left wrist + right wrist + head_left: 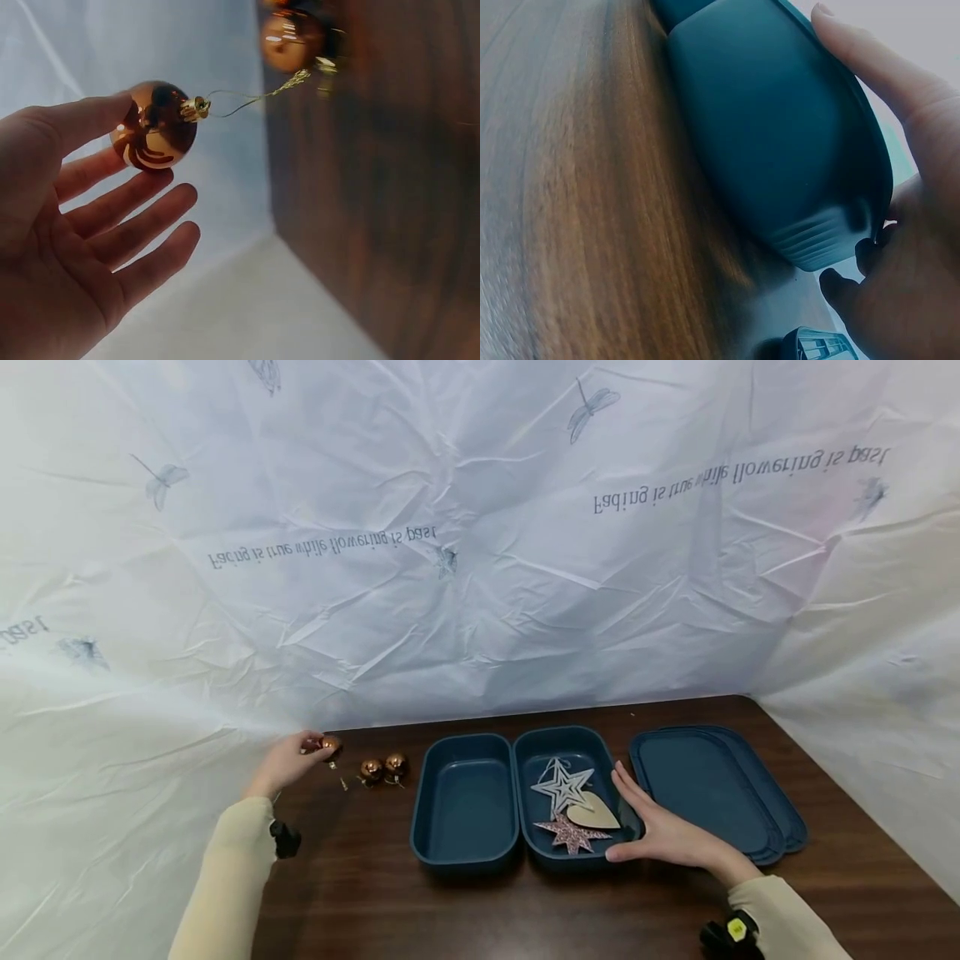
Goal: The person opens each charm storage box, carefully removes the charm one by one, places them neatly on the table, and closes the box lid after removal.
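Note:
My left hand (pixel 288 762) pinches a shiny copper Christmas bauble (pixel 156 124) between thumb and fingers, above the table's far left edge. From its gold cap hangs a thin looped string. Two more copper baubles (pixel 383 768) lie just to the right of that hand. At the right-hand dark blue box (pixel 527 839), my right hand (pixel 667 835) rests with fingers spread along the right side and the thumb at the near corner of the rim. Inside this box lie a white star ornament (pixel 564 787), a wooden heart (pixel 594 814) and a pink glitter star (pixel 572 835).
A second dark blue box (pixel 465 864) stands against the left of the filled one, with nothing visible inside. Two overlapping blue lids (pixel 705 789) lie to the right. A white printed sheet (pixel 480 610) hangs behind the brown wooden table (pixel 360 893).

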Demonstrator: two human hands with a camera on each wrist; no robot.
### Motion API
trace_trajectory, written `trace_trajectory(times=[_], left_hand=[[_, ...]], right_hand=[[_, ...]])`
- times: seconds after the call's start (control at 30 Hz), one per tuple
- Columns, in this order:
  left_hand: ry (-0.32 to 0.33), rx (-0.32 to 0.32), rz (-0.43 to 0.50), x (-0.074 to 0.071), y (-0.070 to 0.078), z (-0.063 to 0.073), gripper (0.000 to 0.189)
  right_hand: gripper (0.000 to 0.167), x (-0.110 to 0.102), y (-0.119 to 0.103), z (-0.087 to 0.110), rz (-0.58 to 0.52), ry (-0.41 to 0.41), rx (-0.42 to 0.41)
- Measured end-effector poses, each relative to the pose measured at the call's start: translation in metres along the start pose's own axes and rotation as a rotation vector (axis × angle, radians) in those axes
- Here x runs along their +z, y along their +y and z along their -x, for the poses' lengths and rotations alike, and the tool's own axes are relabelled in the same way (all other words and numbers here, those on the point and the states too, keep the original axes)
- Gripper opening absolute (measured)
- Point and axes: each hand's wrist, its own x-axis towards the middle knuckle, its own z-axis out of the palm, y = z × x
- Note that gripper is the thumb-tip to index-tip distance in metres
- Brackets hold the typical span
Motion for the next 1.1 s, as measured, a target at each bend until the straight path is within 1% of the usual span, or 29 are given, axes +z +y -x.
trace_trajectory(times=[0.07,0.17,0.23,0.33,0.43,0.53,0.8,1.1], left_hand=[[-0.009,-0.014,0.011,0.01,-0.008,0.001,0.051],[-0.011,-0.037,0.03,0.023,-0.017,0.003,0.049],[-0.014,-0.05,0.037,0.031,-0.019,0.006,0.048],[-0.029,-0.074,0.047,0.039,-0.02,0.01,0.047],[-0.051,-0.111,0.05,0.045,-0.018,0.014,0.048],[-0.053,-0.135,0.043,0.05,-0.017,0.017,0.048],[-0.052,-0.168,0.03,0.064,-0.018,0.02,0.048],[-0.057,-0.182,0.044,0.074,-0.025,0.017,0.05]], right_hand=[[0.109,-0.001,0.0,0.001,0.002,0.0,0.004],[0.109,-0.002,0.001,0.002,-0.003,-0.001,0.004],[0.109,-0.001,0.001,0.002,-0.007,-0.005,0.004],[0.109,0.001,0.001,0.003,-0.021,-0.015,0.006],[0.109,0.002,0.001,0.004,-0.032,-0.024,0.006],[0.109,0.002,0.002,0.005,-0.032,-0.026,-0.002],[0.108,0.001,0.004,0.008,-0.031,-0.032,-0.008],[0.109,-0.005,0.001,0.013,-0.032,-0.026,-0.009]])
